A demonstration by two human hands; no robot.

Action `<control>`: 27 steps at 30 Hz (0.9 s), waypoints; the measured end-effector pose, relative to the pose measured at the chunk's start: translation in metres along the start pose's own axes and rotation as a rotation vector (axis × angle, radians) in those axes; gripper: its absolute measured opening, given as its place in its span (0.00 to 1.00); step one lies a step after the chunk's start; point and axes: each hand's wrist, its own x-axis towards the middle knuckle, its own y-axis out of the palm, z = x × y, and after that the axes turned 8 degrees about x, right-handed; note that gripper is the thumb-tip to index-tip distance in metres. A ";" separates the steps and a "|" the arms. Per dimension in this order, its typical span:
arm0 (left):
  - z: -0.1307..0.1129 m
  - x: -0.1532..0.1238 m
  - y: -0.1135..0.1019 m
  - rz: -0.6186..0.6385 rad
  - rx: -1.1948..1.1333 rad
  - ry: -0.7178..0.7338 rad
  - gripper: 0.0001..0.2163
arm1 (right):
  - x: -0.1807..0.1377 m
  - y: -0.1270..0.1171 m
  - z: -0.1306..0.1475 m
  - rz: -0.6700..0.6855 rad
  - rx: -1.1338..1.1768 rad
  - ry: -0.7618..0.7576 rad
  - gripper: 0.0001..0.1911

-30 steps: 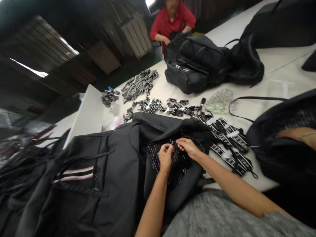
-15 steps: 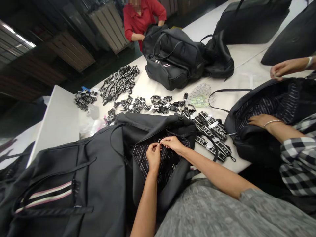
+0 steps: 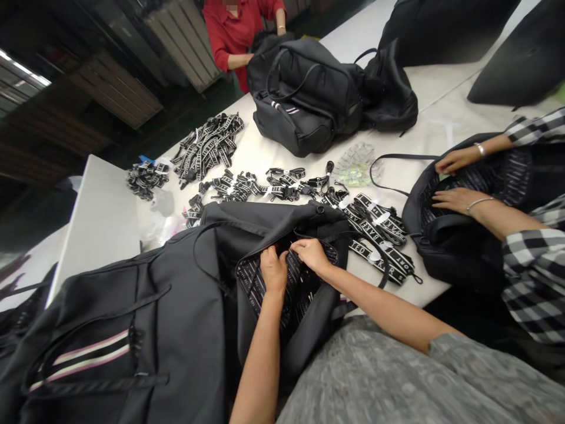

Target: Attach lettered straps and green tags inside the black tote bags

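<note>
A large black bag [image 3: 185,306] with pink and white stripes lies open in front of me, its black lining [image 3: 300,282] printed with white lettering. My left hand [image 3: 272,270] and my right hand [image 3: 312,253] meet inside the opening, fingers pinched together on something small at the lining; what they hold is too small to name. Black straps with white lettering [image 3: 379,227] lie just right of the bag.
More lettered straps [image 3: 207,144] and small strap bundles [image 3: 143,175] lie on the white table [image 3: 106,212]. A co-worker in a checked sleeve [image 3: 529,259] has both hands in another black bag [image 3: 454,259] at right. A person in red [image 3: 233,29] stands behind a third black bag [image 3: 304,97].
My hands stayed in the bag's opening, the left one shifting slightly up toward the edge. The view swung right; the co-worker's second hand came down onto their bag.
</note>
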 end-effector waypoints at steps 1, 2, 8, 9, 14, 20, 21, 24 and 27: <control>0.002 0.000 0.000 0.003 0.002 0.000 0.09 | 0.000 0.000 0.000 -0.010 -0.015 -0.006 0.12; 0.003 0.000 0.000 0.014 0.019 0.010 0.08 | -0.001 0.000 0.000 -0.017 -0.023 -0.011 0.12; -0.002 0.006 0.002 0.126 0.361 0.131 0.08 | 0.000 0.002 0.000 -0.019 -0.054 -0.033 0.10; -0.003 0.007 0.003 0.134 0.390 0.147 0.08 | 0.000 0.001 0.000 -0.020 -0.071 -0.039 0.09; 0.005 0.008 0.000 0.149 0.387 0.244 0.09 | 0.001 -0.001 -0.003 0.013 -0.194 -0.045 0.09; 0.015 0.011 -0.009 0.131 0.122 0.202 0.11 | 0.001 0.002 0.002 0.130 -0.352 -0.075 0.08; 0.015 0.012 -0.011 0.136 0.030 0.162 0.10 | 0.001 0.003 0.003 0.148 -0.351 -0.087 0.08; 0.014 0.015 -0.013 0.155 -0.147 0.080 0.08 | 0.005 0.008 0.004 0.182 -0.298 -0.099 0.08; 0.016 0.017 -0.013 0.159 -0.202 0.029 0.07 | 0.010 0.011 0.002 0.193 -0.241 -0.083 0.08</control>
